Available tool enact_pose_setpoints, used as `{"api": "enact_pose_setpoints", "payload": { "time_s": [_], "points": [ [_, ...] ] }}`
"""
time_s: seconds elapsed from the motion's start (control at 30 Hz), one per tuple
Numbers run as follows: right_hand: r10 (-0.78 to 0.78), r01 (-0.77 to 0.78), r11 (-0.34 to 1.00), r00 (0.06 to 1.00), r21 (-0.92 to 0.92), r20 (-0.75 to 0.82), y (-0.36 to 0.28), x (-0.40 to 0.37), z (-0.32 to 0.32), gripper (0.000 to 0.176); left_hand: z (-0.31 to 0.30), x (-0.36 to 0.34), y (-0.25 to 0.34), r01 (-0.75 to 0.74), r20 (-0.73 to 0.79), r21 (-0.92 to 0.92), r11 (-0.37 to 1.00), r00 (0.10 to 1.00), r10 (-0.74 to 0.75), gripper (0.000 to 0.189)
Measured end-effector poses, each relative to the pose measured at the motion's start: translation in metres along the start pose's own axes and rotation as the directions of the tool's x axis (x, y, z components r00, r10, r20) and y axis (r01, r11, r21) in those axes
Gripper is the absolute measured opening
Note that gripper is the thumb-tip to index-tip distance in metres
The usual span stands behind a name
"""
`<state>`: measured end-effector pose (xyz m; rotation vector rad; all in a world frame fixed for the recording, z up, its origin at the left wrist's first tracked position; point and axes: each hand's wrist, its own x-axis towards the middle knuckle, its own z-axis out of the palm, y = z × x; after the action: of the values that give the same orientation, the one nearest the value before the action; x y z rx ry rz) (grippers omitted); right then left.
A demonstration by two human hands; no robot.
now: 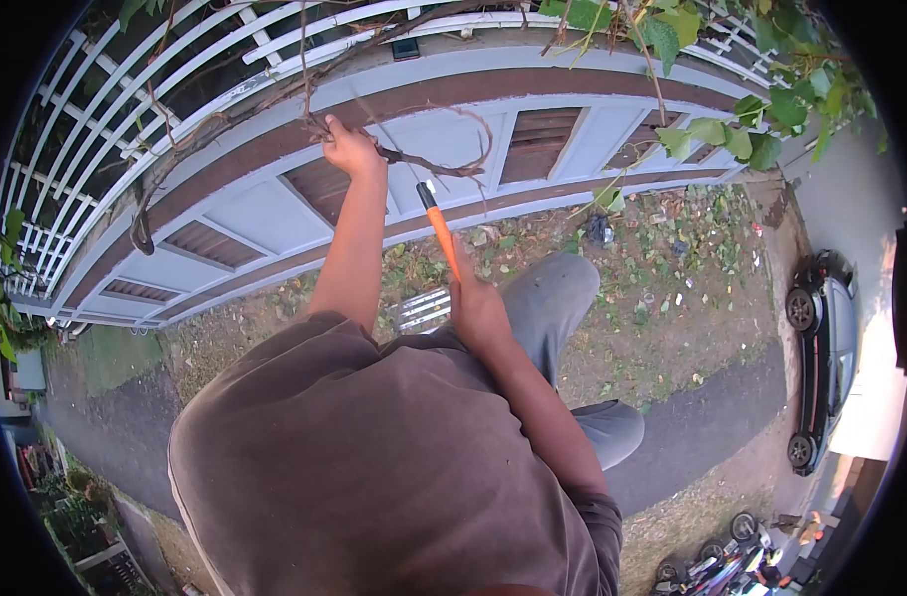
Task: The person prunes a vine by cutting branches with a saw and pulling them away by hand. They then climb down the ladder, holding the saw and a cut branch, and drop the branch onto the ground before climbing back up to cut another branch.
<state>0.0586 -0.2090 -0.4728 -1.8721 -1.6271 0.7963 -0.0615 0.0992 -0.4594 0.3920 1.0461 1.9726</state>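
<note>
Clenched tight around a dry vine [436, 169] at upper centre is your left hand [352, 149], before the fence [255, 214]. Your right hand [476, 308] grips an orange-handled tool [440, 230] mid-frame.

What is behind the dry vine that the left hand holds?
Behind the dry vine, gripped by the left hand, stands a grey fence with brown rails. The fence panels cover whatever is behind them.
</note>
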Motion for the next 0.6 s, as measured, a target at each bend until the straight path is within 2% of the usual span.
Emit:
{"api": "enact_pose_setpoints", "payload": {
  "time_s": [0.1, 0.23, 0.3, 0.37, 0.43, 0.5, 0.53, 0.57, 0.6],
  "points": [
    [-0.036, 0.043, 0.997, 0.995, 0.072, -0.093, -0.002, 0.000, -0.008, 0.070, -0.010, 0.005, -0.013, -0.067, 0.010, 0.062, 0.996, 0.998, 0.066, 0.044],
    [-0.056, 0.065, 0.995, 0.992, 0.076, -0.116, -0.001, -0.002, -0.029, 0.071, -0.011, 0.013, -0.012, -0.166, 0.056, 0.135, 0.977, 0.986, 0.160, 0.041],
    [-0.129, 0.153, 0.983, 0.969, 0.102, -0.213, -0.018, -0.006, -0.039, 0.071, -0.013, 0.010, -0.015, -0.156, 0.057, 0.162, 0.974, 0.987, 0.149, 0.040],
    [-0.106, 0.133, 0.983, 0.974, 0.124, -0.202, -0.022, -0.001, -0.031, 0.071, -0.014, 0.009, -0.017, -0.151, 0.051, 0.183, 0.972, 0.988, 0.144, 0.039],
    [-0.083, 0.116, 0.982, 0.975, 0.151, -0.204, -0.011, 0.000, -0.014, 0.070, -0.009, 0.010, -0.018, -0.174, 0.082, 0.054, 0.983, 0.982, 0.170, 0.037],
    [0.019, -0.020, 1.000, 0.999, 0.017, 0.028, 0.030, 0.000, 0.017, 0.072, 0.007, -0.004, -0.001, -0.179, 0.106, 0.073, 0.981, 0.980, 0.171, 0.036],
    [0.034, -0.033, 0.999, 0.998, -0.010, 0.062, 0.032, 0.000, 0.018, 0.073, 0.008, -0.007, 0.005, -0.186, 0.116, 0.107, 0.977, 0.978, 0.174, 0.036],
    [0.029, -0.028, 1.000, 0.998, -0.014, 0.063, 0.036, 0.002, 0.018, 0.073, 0.005, -0.003, 0.005, -0.188, 0.112, 0.103, 0.977, 0.978, 0.177, 0.036],
    [0.004, -0.004, 1.000, 1.000, 0.014, -0.008, 0.034, 0.004, 0.012, 0.072, 0.001, 0.004, -0.001, -0.166, 0.133, 0.062, 0.984, 0.979, 0.157, 0.036]
  ]
}}
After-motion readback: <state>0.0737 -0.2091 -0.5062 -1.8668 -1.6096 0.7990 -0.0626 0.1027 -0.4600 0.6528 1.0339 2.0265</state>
